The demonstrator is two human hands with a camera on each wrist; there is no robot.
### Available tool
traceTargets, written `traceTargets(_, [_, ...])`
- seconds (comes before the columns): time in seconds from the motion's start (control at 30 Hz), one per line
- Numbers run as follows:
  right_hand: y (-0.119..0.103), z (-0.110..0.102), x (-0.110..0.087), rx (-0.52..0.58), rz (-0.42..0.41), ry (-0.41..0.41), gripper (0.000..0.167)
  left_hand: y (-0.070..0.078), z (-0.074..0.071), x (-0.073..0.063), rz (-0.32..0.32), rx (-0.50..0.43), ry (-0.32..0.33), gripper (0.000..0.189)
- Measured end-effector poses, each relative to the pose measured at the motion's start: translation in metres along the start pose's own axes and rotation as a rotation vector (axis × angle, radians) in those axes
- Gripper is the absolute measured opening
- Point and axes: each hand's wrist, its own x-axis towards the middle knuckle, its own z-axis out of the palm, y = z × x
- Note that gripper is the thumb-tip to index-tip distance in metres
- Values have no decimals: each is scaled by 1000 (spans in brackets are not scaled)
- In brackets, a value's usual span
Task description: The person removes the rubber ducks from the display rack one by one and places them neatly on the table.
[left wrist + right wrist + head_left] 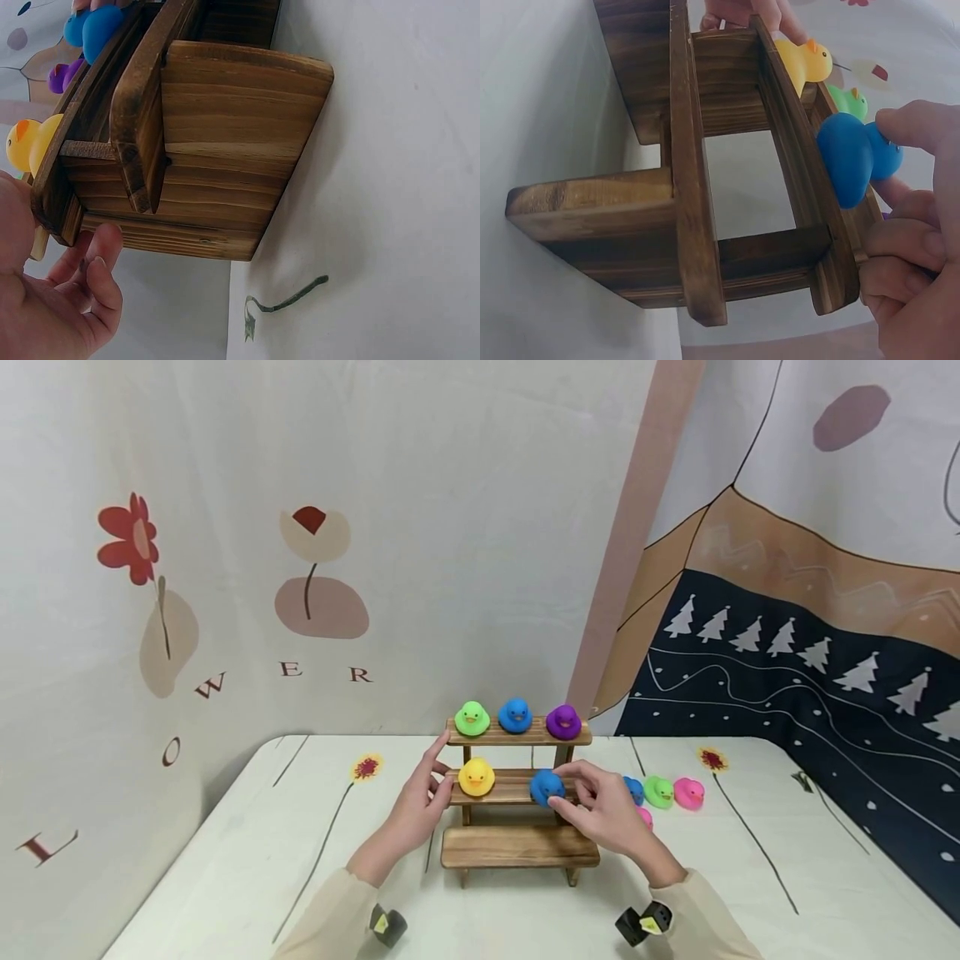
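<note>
In the head view, my right hand (603,806) pinches a blue rubber duck (546,787) between thumb and fingers at the right part of the middle step of a wooden three-step display stand (521,847). The right wrist view shows the thumb against the head of this blue duck (846,159). My left hand (414,806) holds the stand's left end, its thumb by the middle step and a finger reaching up to the top step. Beside that thumb sits a yellow duck (476,777). Green (472,719), blue (515,716) and purple (564,722) ducks line the top step.
Right of the stand, on the white flower-print cloth (247,860), lie more ducks: a blue one (634,790), a green one (659,792), a pink one (688,793) and another pink one (645,817) partly behind my right hand. A printed curtain (450,527) hangs behind.
</note>
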Motion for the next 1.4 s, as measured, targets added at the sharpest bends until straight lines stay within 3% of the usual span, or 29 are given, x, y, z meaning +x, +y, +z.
traceTargets(0.23, [2, -3, -3, -14, 22, -11, 27, -1, 1, -1, 3, -17, 0, 66])
traceTargets(0.47, [-2, -8, -7, 0, 119, -5, 26, 0, 1, -1, 5, -13, -5, 66])
traceTargets(0.73, [0, -15, -13, -20, 167, 26, 29, 2, 0, 0, 16, -11, 0, 65])
traceTargets(1.23, [6, -29, -22, -95, 116, 98, 25, 3, -2, -1, 4, -14, -5, 66])
traceTargets(1.4, [6, -32, -27, -87, 137, 113, 24, 2, -2, -1, 5, -12, -8, 66])
